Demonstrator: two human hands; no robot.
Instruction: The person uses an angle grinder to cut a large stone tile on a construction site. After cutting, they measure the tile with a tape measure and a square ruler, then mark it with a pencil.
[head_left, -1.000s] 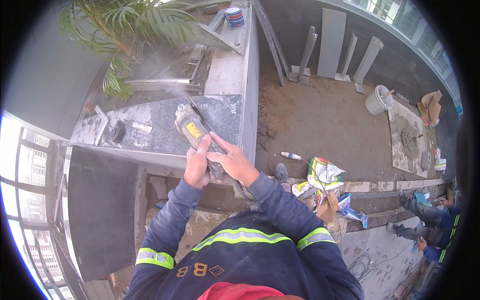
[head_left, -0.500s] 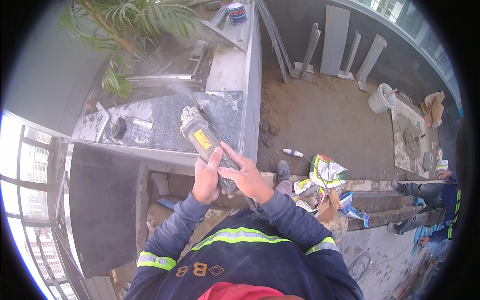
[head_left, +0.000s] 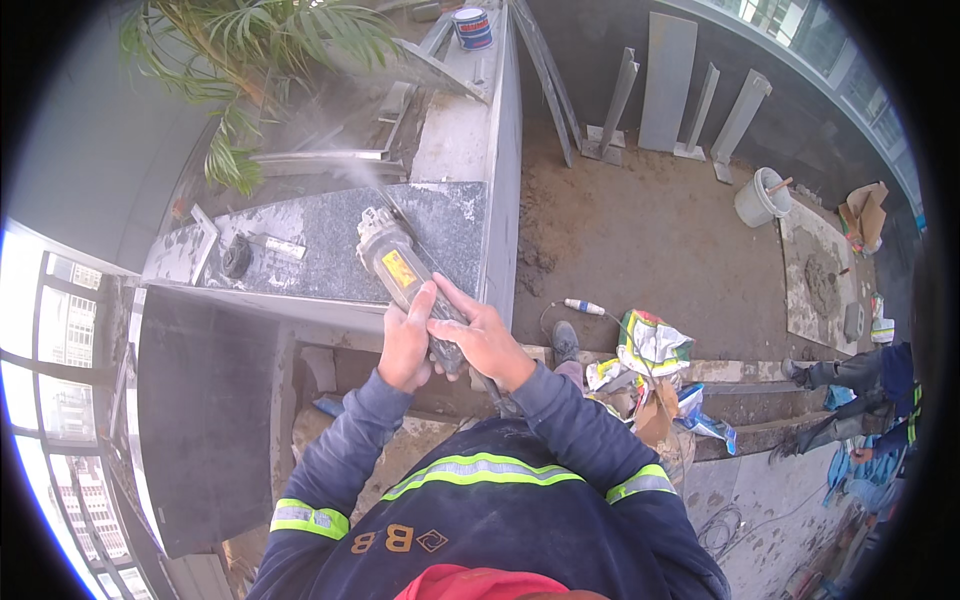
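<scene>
Bare dirt and grey concrete make up this building site, seen from above your own dark blue sleeves with their yellow reflective bands.

Closest to you, your left hand (head_left: 405, 350) is clenched around the rear grip of the grey angle grinder with a yellow label (head_left: 400, 270), fingers curled over its left side. Your right hand (head_left: 485, 340) wraps the same grip from the right, thumb and fingers closed on it, so both hands touch each other around the tool. The grinder points away from you and to the left, its head resting on the speckled dark grey granite slab (head_left: 320, 245) that lies flat on top of a low concrete wall. A plume of pale dust rises from the head, drifting further off over the slab.

On that slab, left of the grinder, lie a dark round disc (head_left: 236, 256) and a small pale flat piece (head_left: 284, 247), close together. Right of the slab and lower down, on the dirt, sit a white tube with a blue end (head_left: 584, 307) and a crumpled multicoloured woven sack (head_left: 652, 345).

Beyond the slab, green palm fronds (head_left: 250, 60) hang over the wall, and a blue and white round tin (head_left: 473, 27) stands on the ledge. Far right of the slab, a white plastic bucket (head_left: 760, 197) stands on the dirt, and another person in dark clothes (head_left: 860, 375) is at the right edge.
</scene>
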